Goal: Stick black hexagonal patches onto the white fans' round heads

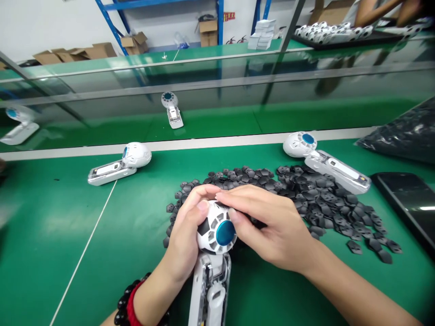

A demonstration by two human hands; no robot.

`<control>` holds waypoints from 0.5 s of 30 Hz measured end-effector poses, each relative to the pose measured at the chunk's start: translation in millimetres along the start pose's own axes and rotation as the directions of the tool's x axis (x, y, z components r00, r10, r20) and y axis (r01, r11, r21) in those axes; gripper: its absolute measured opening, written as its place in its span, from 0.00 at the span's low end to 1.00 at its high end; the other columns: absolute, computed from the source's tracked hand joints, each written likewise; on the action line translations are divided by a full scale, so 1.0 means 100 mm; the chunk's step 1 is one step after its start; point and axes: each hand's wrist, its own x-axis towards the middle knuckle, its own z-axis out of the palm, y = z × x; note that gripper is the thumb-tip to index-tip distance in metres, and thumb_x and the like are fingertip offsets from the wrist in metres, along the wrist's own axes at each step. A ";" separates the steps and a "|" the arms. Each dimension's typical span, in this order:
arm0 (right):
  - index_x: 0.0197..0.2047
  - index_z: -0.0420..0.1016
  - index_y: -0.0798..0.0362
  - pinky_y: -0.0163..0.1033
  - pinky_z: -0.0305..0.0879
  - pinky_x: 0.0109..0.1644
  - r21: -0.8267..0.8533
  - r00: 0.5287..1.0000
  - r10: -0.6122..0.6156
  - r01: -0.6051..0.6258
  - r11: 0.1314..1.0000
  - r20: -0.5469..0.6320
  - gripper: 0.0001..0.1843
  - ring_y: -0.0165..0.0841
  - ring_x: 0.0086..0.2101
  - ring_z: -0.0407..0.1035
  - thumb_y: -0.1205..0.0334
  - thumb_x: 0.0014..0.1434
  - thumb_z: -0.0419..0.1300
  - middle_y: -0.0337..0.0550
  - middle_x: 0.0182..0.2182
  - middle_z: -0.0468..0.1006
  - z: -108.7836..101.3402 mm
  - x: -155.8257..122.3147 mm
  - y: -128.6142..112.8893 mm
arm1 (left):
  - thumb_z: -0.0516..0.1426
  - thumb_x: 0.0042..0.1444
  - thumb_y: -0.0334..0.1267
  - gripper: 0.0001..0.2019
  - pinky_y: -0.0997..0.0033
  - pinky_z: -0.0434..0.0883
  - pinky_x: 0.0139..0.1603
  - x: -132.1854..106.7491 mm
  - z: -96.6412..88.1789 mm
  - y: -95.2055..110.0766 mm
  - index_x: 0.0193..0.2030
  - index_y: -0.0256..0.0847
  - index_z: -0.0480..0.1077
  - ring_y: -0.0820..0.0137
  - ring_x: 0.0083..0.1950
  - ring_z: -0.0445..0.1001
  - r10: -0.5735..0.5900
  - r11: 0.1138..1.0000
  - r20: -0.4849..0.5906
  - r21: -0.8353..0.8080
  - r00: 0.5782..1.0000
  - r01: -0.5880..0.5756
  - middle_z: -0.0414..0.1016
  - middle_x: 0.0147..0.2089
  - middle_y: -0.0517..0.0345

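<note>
My left hand (pixel 185 231) wraps round the ball-shaped head of a white handheld device (pixel 211 246), with the thumb on its upper side. This head has a blue disc ringed by slots, and dark patches show on its white shell. Below it runs a long handle with a clear cover. My right hand (pixel 272 222) is closed against the top and right of the same head, fingertips together over a dark patch and thumb near the blue disc. Whether a loose piece sits under those fingertips is hidden. Behind both hands spreads a pile of black pentagon pieces (pixel 326 199).
Similar white devices lie at the left (pixel 118 164) and right (pixel 326 163); others rest on the belt (pixel 217 115) beyond the pale edge. A black tray (pixel 404 203) and a dark plastic bag (pixel 404 131) are at right. Across the belt, another person's arm (pixel 377 11) shows.
</note>
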 end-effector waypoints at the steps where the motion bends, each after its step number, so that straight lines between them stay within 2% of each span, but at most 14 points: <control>1: 0.50 0.79 0.67 0.37 0.74 0.55 -0.019 0.999 -0.038 0.038 0.999 0.021 0.14 0.33 0.47 0.78 0.76 0.64 0.57 0.54 0.44 0.84 0.00 -0.01 0.01 | 0.60 0.58 0.49 0.14 0.71 0.72 0.46 0.00 -0.01 0.00 0.43 0.43 0.76 0.68 0.37 0.74 0.008 1.000 -0.008 -0.003 1.000 -0.008 0.77 0.37 0.60; 3: 0.54 0.76 0.68 0.40 0.72 0.61 -0.031 0.994 -0.079 0.082 0.996 0.073 0.16 0.36 0.52 0.76 0.73 0.64 0.57 0.57 0.47 0.83 -0.01 -0.02 0.03 | 0.60 0.58 0.49 0.13 0.72 0.71 0.46 0.01 -0.02 0.01 0.44 0.44 0.76 0.68 0.40 0.75 0.016 1.000 -0.017 -0.009 1.000 -0.016 0.78 0.39 0.60; 6: 0.59 0.71 0.68 0.43 0.67 0.66 -0.072 0.981 -0.094 0.108 0.992 0.171 0.22 0.38 0.59 0.71 0.65 0.64 0.62 0.59 0.54 0.79 -0.03 -0.04 0.04 | 0.60 0.59 0.49 0.13 0.71 0.71 0.47 0.03 -0.04 0.01 0.45 0.45 0.76 0.69 0.39 0.74 0.021 1.000 -0.014 -0.005 1.000 -0.021 0.78 0.40 0.61; 8: 0.62 0.67 0.68 0.44 0.65 0.68 -0.139 0.967 -0.093 0.128 0.982 0.236 0.28 0.40 0.62 0.68 0.57 0.66 0.64 0.60 0.58 0.76 -0.04 -0.06 0.05 | 0.60 0.60 0.49 0.13 0.71 0.71 0.49 0.04 -0.04 0.01 0.45 0.46 0.76 0.70 0.38 0.73 0.036 0.999 -0.028 0.018 0.999 -0.035 0.78 0.41 0.62; 10: 0.64 0.65 0.67 0.46 0.64 0.67 -0.208 0.959 -0.088 0.147 0.967 0.271 0.32 0.42 0.62 0.65 0.51 0.67 0.63 0.62 0.59 0.73 -0.04 -0.08 0.06 | 0.59 0.60 0.48 0.12 0.70 0.70 0.52 0.04 -0.04 0.01 0.45 0.45 0.76 0.69 0.42 0.74 0.060 0.997 -0.054 0.055 0.997 -0.057 0.79 0.43 0.61; 12: 0.63 0.65 0.67 0.47 0.63 0.67 -0.248 0.958 -0.086 0.157 0.956 0.275 0.32 0.43 0.61 0.64 0.50 0.68 0.62 0.62 0.59 0.72 -0.03 -0.09 0.06 | 0.58 0.62 0.47 0.11 0.70 0.69 0.54 0.04 -0.05 0.01 0.45 0.46 0.76 0.67 0.49 0.75 0.082 0.994 -0.061 0.081 0.995 -0.077 0.79 0.45 0.60; 15: 0.63 0.65 0.66 0.45 0.62 0.67 -0.244 0.959 -0.108 0.174 0.954 0.261 0.28 0.42 0.60 0.64 0.52 0.70 0.60 0.60 0.57 0.72 -0.01 -0.08 0.05 | 0.56 0.65 0.47 0.11 0.68 0.68 0.58 0.02 -0.08 0.00 0.48 0.48 0.75 0.64 0.56 0.74 0.149 0.982 0.004 0.115 0.989 -0.149 0.79 0.50 0.60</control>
